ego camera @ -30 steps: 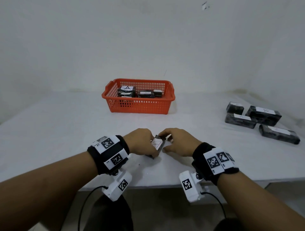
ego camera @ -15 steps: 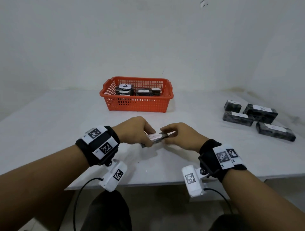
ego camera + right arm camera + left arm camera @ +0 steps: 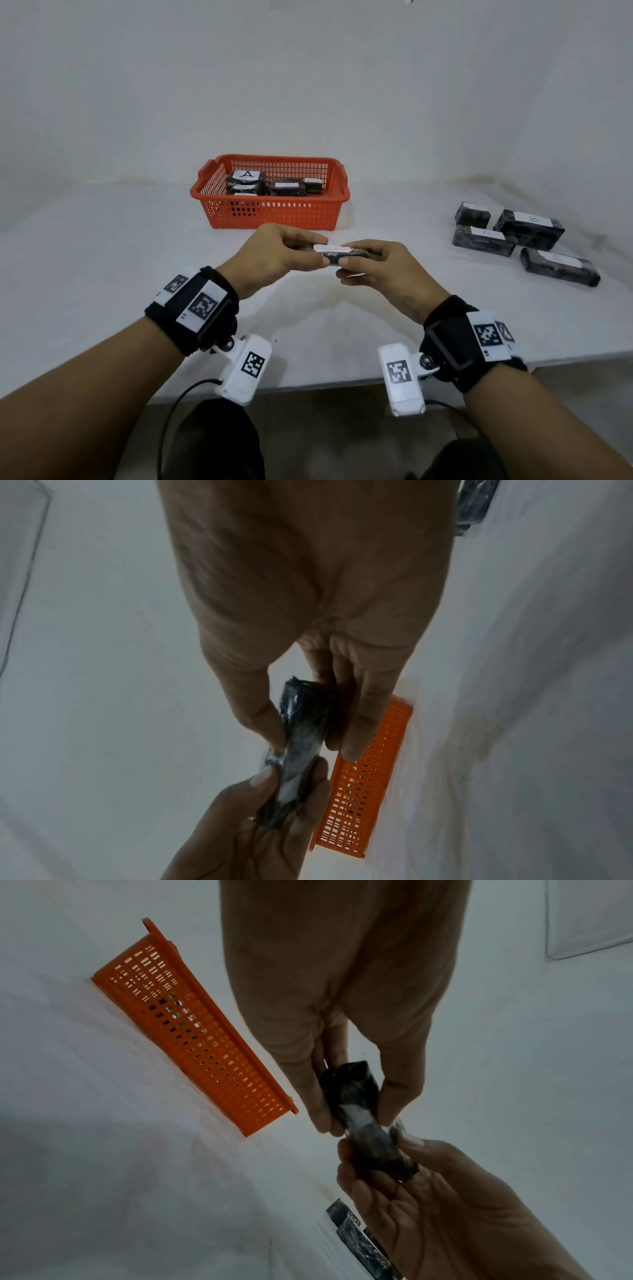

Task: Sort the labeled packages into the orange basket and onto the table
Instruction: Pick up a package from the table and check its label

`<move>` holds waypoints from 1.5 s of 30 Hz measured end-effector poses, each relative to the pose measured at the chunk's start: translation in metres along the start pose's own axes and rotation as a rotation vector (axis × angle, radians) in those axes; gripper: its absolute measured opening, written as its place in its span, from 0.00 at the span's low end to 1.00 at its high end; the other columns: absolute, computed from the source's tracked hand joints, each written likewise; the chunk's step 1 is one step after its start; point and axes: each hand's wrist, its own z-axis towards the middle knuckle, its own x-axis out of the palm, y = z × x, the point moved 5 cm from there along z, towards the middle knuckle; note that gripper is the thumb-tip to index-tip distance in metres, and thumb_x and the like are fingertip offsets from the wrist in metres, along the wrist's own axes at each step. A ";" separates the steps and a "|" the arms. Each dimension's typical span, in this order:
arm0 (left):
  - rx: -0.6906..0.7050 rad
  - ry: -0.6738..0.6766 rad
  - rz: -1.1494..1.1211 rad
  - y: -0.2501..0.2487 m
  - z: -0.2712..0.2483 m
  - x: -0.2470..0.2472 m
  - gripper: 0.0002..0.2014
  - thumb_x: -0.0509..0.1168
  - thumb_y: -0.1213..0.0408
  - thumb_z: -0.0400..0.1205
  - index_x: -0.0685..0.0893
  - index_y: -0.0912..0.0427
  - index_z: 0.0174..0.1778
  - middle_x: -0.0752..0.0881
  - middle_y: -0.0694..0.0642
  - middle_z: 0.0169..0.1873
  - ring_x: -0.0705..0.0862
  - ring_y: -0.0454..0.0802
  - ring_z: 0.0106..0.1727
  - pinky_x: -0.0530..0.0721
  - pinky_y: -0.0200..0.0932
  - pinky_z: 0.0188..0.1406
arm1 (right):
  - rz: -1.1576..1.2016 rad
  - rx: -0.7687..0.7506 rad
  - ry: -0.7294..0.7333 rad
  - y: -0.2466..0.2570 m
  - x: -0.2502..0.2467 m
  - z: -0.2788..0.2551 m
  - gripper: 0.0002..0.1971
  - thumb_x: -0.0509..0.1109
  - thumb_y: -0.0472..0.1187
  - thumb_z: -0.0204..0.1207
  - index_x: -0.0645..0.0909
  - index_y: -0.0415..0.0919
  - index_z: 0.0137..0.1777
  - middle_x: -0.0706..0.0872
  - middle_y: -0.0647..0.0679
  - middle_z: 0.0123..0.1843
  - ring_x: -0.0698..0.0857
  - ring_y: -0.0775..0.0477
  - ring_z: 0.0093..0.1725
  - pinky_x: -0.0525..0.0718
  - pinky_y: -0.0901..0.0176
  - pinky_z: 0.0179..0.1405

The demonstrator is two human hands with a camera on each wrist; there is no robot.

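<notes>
A small dark wrapped package [image 3: 337, 253] with a white label on top hangs in the air between both hands, above the table's near middle. My left hand [image 3: 301, 251] pinches its left end and my right hand [image 3: 356, 262] pinches its right end. The left wrist view shows the package [image 3: 363, 1118] held by both thumbs and fingers; so does the right wrist view, with the package [image 3: 304, 731] end-on. The label's letter is unreadable. The orange basket [image 3: 274, 214] stands just beyond the hands and holds several labeled packages [image 3: 245, 183].
Several dark labeled packages [image 3: 529, 228] lie on the white table [image 3: 102, 274] at the right. A white wall rises behind the basket. The table's front edge runs just under my wrists.
Both hands have lifted the package off the table and carried it forward toward the basket, turning it from tilted to level with its label up.
</notes>
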 end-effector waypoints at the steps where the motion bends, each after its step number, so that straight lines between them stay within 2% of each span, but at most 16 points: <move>1: 0.002 -0.001 -0.015 0.000 0.001 0.002 0.17 0.80 0.69 0.77 0.91 0.61 0.63 0.94 0.63 0.54 0.93 0.52 0.53 0.89 0.33 0.56 | -0.001 -0.008 -0.017 0.000 -0.001 0.000 0.10 0.78 0.33 0.79 0.89 0.31 0.58 0.94 0.33 0.55 0.94 0.39 0.49 0.91 0.52 0.57; 3: 0.002 0.012 -0.045 0.001 0.003 0.006 0.17 0.79 0.68 0.78 0.90 0.61 0.64 0.94 0.64 0.55 0.93 0.52 0.54 0.89 0.35 0.58 | 0.004 -0.026 -0.052 -0.001 -0.005 0.000 0.10 0.79 0.33 0.78 0.90 0.29 0.57 0.94 0.33 0.52 0.94 0.39 0.47 0.91 0.53 0.55; 5: 0.002 0.028 -0.074 0.002 0.004 0.010 0.16 0.79 0.68 0.79 0.91 0.63 0.63 0.94 0.64 0.54 0.93 0.58 0.57 0.90 0.40 0.60 | 0.022 -0.032 -0.076 -0.001 -0.009 0.000 0.11 0.79 0.33 0.78 0.89 0.27 0.56 0.94 0.31 0.51 0.94 0.39 0.46 0.91 0.54 0.52; 7: 0.007 0.002 -0.080 0.003 0.006 0.012 0.15 0.79 0.69 0.79 0.92 0.64 0.61 0.94 0.64 0.52 0.93 0.61 0.56 0.91 0.41 0.58 | 0.030 -0.025 -0.074 -0.002 -0.012 0.000 0.10 0.78 0.32 0.78 0.89 0.26 0.57 0.93 0.30 0.52 0.94 0.39 0.47 0.90 0.55 0.50; 10: 0.017 -0.049 -0.043 0.004 0.009 0.013 0.14 0.80 0.71 0.77 0.93 0.63 0.58 0.94 0.65 0.50 0.93 0.53 0.48 0.91 0.36 0.52 | 0.028 -0.014 -0.055 -0.003 -0.014 0.000 0.11 0.77 0.32 0.79 0.88 0.28 0.60 0.93 0.31 0.54 0.93 0.40 0.48 0.90 0.54 0.49; 12: 0.015 -0.042 -0.043 0.004 0.011 0.015 0.14 0.80 0.70 0.77 0.93 0.63 0.58 0.94 0.64 0.50 0.93 0.50 0.46 0.90 0.33 0.49 | 0.040 -0.028 -0.070 -0.002 -0.017 0.001 0.12 0.77 0.32 0.79 0.88 0.29 0.61 0.93 0.32 0.53 0.93 0.40 0.49 0.91 0.53 0.51; 16: 0.020 0.004 -0.078 0.004 0.013 0.020 0.16 0.81 0.67 0.77 0.93 0.61 0.60 0.95 0.61 0.52 0.93 0.52 0.52 0.89 0.34 0.55 | 0.038 -0.069 -0.108 -0.003 -0.027 0.005 0.11 0.78 0.33 0.79 0.89 0.27 0.58 0.94 0.33 0.54 0.94 0.37 0.52 0.90 0.48 0.63; 19: 0.032 -0.014 -0.056 0.003 0.015 0.021 0.12 0.78 0.71 0.78 0.94 0.63 0.58 0.95 0.62 0.49 0.93 0.50 0.48 0.88 0.31 0.50 | 0.064 -0.063 -0.095 -0.004 -0.029 0.008 0.12 0.79 0.33 0.78 0.89 0.25 0.57 0.94 0.33 0.54 0.94 0.37 0.53 0.89 0.44 0.66; 22: 0.045 -0.058 -0.033 0.001 0.020 0.017 0.12 0.79 0.72 0.78 0.94 0.62 0.57 0.95 0.64 0.49 0.92 0.48 0.46 0.88 0.30 0.50 | 0.130 -0.048 -0.054 -0.003 -0.027 0.009 0.12 0.78 0.30 0.78 0.88 0.26 0.59 0.93 0.33 0.55 0.94 0.37 0.55 0.89 0.47 0.65; 25: 0.039 -0.022 -0.055 0.000 0.023 0.017 0.14 0.80 0.70 0.77 0.93 0.61 0.60 0.95 0.62 0.51 0.92 0.50 0.50 0.89 0.34 0.54 | 0.157 -0.051 -0.071 -0.001 -0.029 0.010 0.12 0.76 0.27 0.78 0.87 0.25 0.60 0.94 0.33 0.55 0.94 0.39 0.55 0.90 0.51 0.63; 27: 0.037 -0.001 -0.071 -0.001 0.023 0.019 0.16 0.79 0.68 0.78 0.93 0.60 0.62 0.94 0.62 0.52 0.92 0.49 0.50 0.88 0.33 0.53 | 0.148 -0.054 -0.103 0.000 -0.030 0.010 0.11 0.76 0.26 0.78 0.88 0.26 0.60 0.94 0.33 0.55 0.94 0.39 0.54 0.90 0.53 0.62; 29: 0.046 -0.011 -0.065 -0.001 0.024 0.018 0.15 0.79 0.69 0.79 0.93 0.61 0.62 0.94 0.62 0.51 0.93 0.49 0.50 0.87 0.32 0.51 | 0.145 -0.042 -0.108 0.000 -0.030 0.010 0.11 0.76 0.25 0.77 0.88 0.27 0.60 0.94 0.33 0.55 0.94 0.37 0.55 0.91 0.53 0.62; 33: 0.067 -0.037 -0.048 -0.002 0.023 0.017 0.17 0.79 0.71 0.78 0.92 0.61 0.64 0.96 0.54 0.52 0.94 0.50 0.56 0.89 0.36 0.57 | 0.175 -0.017 -0.064 0.003 -0.028 0.008 0.14 0.78 0.27 0.76 0.88 0.28 0.62 0.94 0.33 0.56 0.94 0.37 0.57 0.91 0.53 0.62; 36: 0.065 0.003 -0.070 -0.002 0.020 0.019 0.19 0.79 0.71 0.78 0.90 0.61 0.66 0.95 0.53 0.55 0.94 0.49 0.57 0.90 0.37 0.59 | 0.155 -0.029 -0.084 0.004 -0.029 0.004 0.14 0.78 0.27 0.76 0.88 0.28 0.61 0.94 0.34 0.55 0.94 0.37 0.57 0.91 0.55 0.59; 41: 0.102 -0.049 -0.020 -0.004 0.017 0.016 0.22 0.81 0.75 0.74 0.91 0.60 0.64 0.95 0.53 0.54 0.94 0.48 0.56 0.91 0.41 0.59 | 0.243 0.033 -0.042 0.005 -0.020 0.002 0.18 0.78 0.27 0.76 0.84 0.31 0.67 0.92 0.32 0.59 0.94 0.35 0.54 0.93 0.50 0.52; 45: 0.123 -0.028 -0.030 -0.004 0.016 0.017 0.24 0.80 0.77 0.74 0.89 0.60 0.66 0.94 0.54 0.58 0.93 0.49 0.59 0.90 0.43 0.62 | 0.285 0.075 -0.048 0.004 -0.012 0.002 0.14 0.74 0.28 0.80 0.85 0.24 0.64 0.92 0.32 0.59 0.94 0.38 0.53 0.93 0.55 0.51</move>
